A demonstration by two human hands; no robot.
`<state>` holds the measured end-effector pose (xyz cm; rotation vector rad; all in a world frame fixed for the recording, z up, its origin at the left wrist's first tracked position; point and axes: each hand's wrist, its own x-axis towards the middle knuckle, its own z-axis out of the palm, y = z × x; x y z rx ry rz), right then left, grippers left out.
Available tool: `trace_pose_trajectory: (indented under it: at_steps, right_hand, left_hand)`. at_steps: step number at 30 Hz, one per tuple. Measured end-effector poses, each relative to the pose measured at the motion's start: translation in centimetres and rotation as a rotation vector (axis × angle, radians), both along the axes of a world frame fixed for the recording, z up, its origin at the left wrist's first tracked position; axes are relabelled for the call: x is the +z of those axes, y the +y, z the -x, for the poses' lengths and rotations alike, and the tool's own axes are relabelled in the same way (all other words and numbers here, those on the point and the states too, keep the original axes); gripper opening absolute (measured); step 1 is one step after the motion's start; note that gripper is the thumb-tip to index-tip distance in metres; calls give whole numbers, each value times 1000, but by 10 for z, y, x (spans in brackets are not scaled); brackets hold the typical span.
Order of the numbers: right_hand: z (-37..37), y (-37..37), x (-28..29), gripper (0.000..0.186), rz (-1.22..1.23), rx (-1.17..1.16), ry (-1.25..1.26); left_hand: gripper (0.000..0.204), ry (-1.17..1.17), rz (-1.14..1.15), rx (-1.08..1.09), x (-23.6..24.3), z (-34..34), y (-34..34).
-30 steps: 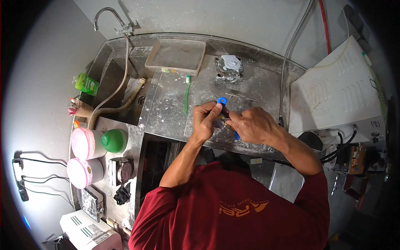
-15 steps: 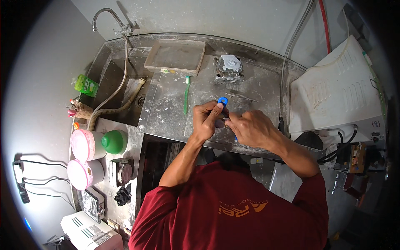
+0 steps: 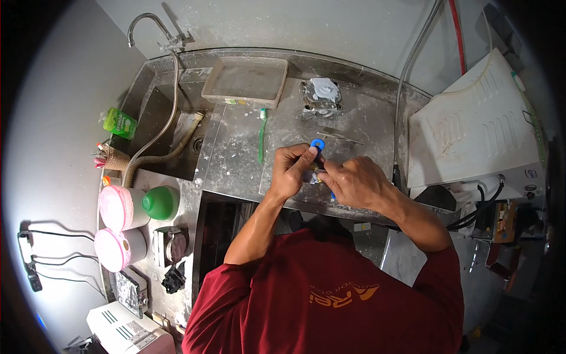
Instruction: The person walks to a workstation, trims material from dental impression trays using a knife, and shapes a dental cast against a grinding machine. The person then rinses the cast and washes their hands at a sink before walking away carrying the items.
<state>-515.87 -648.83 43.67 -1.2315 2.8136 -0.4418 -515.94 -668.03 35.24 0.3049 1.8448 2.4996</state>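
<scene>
Near the front of the steel counter, my left hand (image 3: 290, 172) is closed on a blue piece with a holed, rounded end (image 3: 317, 143), its thumb pressed on it. My right hand (image 3: 359, 184) is closed just beside it, thumb and forefinger at a small shiny, thin piece; what exactly it holds is too small to tell. A small pale item between the hands and another blue end below them are partly hidden by my fingers. A green toothbrush (image 3: 260, 135) lies to the left, and a thin metal strip (image 3: 342, 136) lies just behind.
Behind are a shallow plastic tray (image 3: 244, 78) and a metal block with white paste (image 3: 321, 97). Left are the sink (image 3: 153, 118) with hoses, pink-lidded tubs (image 3: 121, 248) and a green bowl (image 3: 162, 202). A large white machine (image 3: 466, 141) with cables stands at the right.
Both hands keep their grip close together with only slight shifts of fingers and wrists. The view has shifted slightly; the objects on the counter stay in place.
</scene>
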Motion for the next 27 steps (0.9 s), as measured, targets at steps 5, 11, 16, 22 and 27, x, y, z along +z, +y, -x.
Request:
trace_pose_trajectory:
  at_steps: [5, 11, 16, 22, 27]
  right_hand:
    - [0, 0, -1, 32, 18, 11, 8]
    - [-1, 1, -3, 32, 10, 24, 4]
    - [0, 1, -1, 32, 26, 25, 28]
    - [-4, -4, 0, 32, 27, -43, -40]
    - [-7, -7, -3, 33, 66, -124, -48]
  left_hand:
    - [35, 15, 16, -10, 0, 1, -3]
    - [36, -7, 38, -35, 1, 1, -5]
    - [36, -43, 48, -74, 4, 1, -7]
    - [36, -7, 138, 61, 9, -1, 1]
    - [35, 33, 138, 143, 13, -2, 5]
